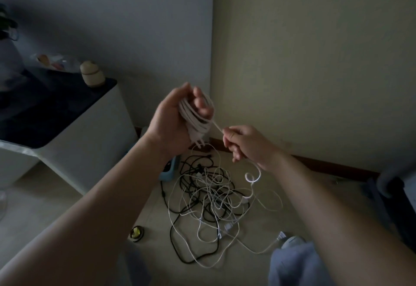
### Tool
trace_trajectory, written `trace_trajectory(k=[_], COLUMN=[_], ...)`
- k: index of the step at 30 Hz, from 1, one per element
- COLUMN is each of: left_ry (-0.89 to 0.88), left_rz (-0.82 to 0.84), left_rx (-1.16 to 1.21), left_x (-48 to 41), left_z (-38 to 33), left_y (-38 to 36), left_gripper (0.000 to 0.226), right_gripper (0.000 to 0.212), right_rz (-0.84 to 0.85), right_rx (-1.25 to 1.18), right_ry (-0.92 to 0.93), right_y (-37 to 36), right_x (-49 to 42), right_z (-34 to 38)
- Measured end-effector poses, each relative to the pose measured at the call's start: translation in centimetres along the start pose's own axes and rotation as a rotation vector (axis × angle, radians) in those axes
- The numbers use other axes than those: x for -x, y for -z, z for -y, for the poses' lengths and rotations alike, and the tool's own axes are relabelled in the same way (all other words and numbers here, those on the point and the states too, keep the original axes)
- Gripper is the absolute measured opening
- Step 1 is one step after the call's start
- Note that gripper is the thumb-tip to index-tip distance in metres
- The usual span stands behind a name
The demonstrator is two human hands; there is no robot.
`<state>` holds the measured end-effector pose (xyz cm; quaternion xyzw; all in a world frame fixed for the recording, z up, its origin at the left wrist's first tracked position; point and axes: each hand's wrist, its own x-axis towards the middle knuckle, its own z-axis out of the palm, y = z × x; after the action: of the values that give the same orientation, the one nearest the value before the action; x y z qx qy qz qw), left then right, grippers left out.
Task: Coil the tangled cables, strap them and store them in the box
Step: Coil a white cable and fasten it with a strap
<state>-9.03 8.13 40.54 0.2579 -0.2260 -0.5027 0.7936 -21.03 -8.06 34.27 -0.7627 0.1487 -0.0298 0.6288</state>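
My left hand [173, 121] is raised and grips a coil of white cable [194, 120] wound around its fingers, with a plug hanging below the palm. A strand runs from the coil to my right hand [245, 143], which pinches it; the loose end curls below that hand. On the floor beneath lies a tangle of white and black cables [209, 198]. A small light-blue box [170, 170] sits on the floor behind my left wrist, partly hidden.
A white cabinet [90, 141] with a dark top stands at left, carrying a small jar [92, 74]. A dark roll with a yellow-green core [136, 233] lies on the floor. Walls meet in a corner behind. Dark furniture [396, 195] stands at right.
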Motion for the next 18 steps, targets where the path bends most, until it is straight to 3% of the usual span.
trace_trajectory(k=[5,10,12,15,18], left_ry=[-0.236,-0.321,-0.316,-0.179,0.040], left_rz=[-0.256,-0.508,-0.561,-0.454,-0.136], left_rx=[0.066,-0.306,-0.505,-0.862,-1.098], left_x=[-0.3,-0.5,-0.6,-0.7,-0.4], left_z=[-2.6,-3.9,-3.3,-1.1,1.2], left_y=[2.1,4.7,5.0,4.6,3.3], left_gripper=[0.041,0.043,0.056,0.079,0.082], right_gripper=[0.043,0.039,0.038,0.032,0.030], right_rz=[0.126,0.133,0.115,0.085,0.004], right_rx=[0.050,-0.080,-0.168,-0.232,-0.220], right_ry=[-0.090,-0.035,0.033,0.173,0.258], right_y=[-1.1,-1.1,-1.0,-1.1,-1.4], right_x=[0.7,1.6,1.8,1.9,1.8], right_z=[0.8,1.9,2.5,3.4,3.9])
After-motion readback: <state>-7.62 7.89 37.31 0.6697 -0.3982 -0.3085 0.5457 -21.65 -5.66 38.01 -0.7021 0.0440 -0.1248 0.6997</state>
